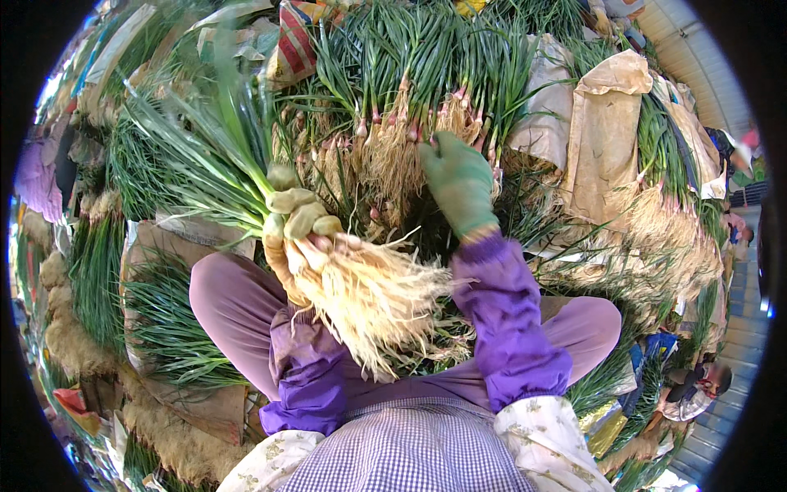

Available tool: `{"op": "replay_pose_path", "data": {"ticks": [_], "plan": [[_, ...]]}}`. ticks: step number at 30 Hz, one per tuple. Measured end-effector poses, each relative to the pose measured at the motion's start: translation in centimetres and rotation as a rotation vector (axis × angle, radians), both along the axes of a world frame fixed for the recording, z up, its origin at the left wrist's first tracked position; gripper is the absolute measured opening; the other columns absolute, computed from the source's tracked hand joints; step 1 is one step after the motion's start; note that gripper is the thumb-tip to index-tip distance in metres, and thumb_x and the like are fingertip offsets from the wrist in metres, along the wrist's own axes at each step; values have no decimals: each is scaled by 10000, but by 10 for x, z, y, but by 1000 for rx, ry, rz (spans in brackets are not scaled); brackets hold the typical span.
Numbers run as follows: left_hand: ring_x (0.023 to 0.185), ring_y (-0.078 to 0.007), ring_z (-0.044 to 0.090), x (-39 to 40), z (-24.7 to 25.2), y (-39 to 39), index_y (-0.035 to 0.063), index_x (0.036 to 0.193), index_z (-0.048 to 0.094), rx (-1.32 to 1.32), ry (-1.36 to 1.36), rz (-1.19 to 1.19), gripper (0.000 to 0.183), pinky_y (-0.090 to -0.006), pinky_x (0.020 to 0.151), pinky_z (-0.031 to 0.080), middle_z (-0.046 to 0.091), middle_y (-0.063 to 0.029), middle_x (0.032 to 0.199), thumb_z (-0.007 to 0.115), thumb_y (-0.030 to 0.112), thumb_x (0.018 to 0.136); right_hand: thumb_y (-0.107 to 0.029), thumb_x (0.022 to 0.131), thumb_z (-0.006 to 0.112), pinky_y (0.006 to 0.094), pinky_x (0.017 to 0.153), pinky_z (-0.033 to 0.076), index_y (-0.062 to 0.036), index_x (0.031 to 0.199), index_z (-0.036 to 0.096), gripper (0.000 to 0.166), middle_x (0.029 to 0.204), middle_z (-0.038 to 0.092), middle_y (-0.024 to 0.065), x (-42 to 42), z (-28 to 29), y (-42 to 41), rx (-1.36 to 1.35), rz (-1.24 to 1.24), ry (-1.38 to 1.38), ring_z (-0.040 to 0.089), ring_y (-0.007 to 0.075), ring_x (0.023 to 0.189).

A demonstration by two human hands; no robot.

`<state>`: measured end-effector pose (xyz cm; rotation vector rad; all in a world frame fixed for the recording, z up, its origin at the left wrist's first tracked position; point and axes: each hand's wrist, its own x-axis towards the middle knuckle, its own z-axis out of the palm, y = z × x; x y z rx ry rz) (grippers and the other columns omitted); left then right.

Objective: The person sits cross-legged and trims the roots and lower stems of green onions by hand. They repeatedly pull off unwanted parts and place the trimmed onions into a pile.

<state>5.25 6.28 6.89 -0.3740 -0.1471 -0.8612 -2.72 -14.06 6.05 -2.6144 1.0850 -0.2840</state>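
Note:
My left hand (299,212), in a soiled glove, is wrapped around the stems of a bunch of green garlic plants (375,295). Long pale roots from this bunch hang over my lap, and its green leaves fan out to the upper left. In a green glove, my right hand (458,178) is at the near side of a pile of more green garlic (393,132), beside pinkish bulbs and hanging roots. Its fingertips are partly hidden among the stems, so whether they grip a plant is unclear.
Brown sacking (605,141) lies right of the pile, above more rooted bundles (664,227). A red-striped sack (295,46) is at the upper left. Leafy bundles (178,320) flank my left knee. Another person (695,390) is at the lower right.

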Motion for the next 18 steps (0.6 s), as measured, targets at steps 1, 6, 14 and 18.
{"op": "replay_pose_path", "data": {"ticks": [1, 6, 14, 18], "plan": [[800, -129, 575, 4, 0, -1, 65, 1235, 477, 65, 105, 22, 388, -332, 804, 503, 587, -12, 996, 598, 52, 866, -447, 916, 518, 453, 594, 525, -67, 1042, 594, 408, 791, 655, 127, 24, 4, 1, -48, -66, 110, 672, 259, 702], [869, -117, 546, -3, -27, -8, 35, 1372, 405, 106, -72, -105, 531, -344, 924, 483, 566, 23, 973, 623, 94, 892, -505, 839, 583, 419, 745, 506, -90, 995, 630, 446, 879, 675, 136, 51, 0, -28, 167, -138, 298, 658, 289, 800], [863, -150, 526, -23, -56, -7, 87, 1293, 435, 199, -39, -222, 455, -342, 872, 503, 525, -12, 946, 616, 82, 876, -411, 888, 539, 429, 700, 513, -110, 982, 618, 325, 818, 666, 133, -29, 32, -63, -85, -321, -2, 661, 283, 756], [1099, -239, 556, -28, -53, -6, 75, 1236, 523, 287, -116, -217, 363, -386, 887, 528, 546, -92, 1238, 604, 98, 882, -394, 890, 527, 444, 671, 512, -123, 940, 656, 305, 853, 669, 126, -38, 34, -90, -331, -275, 18, 664, 297, 751]]}}
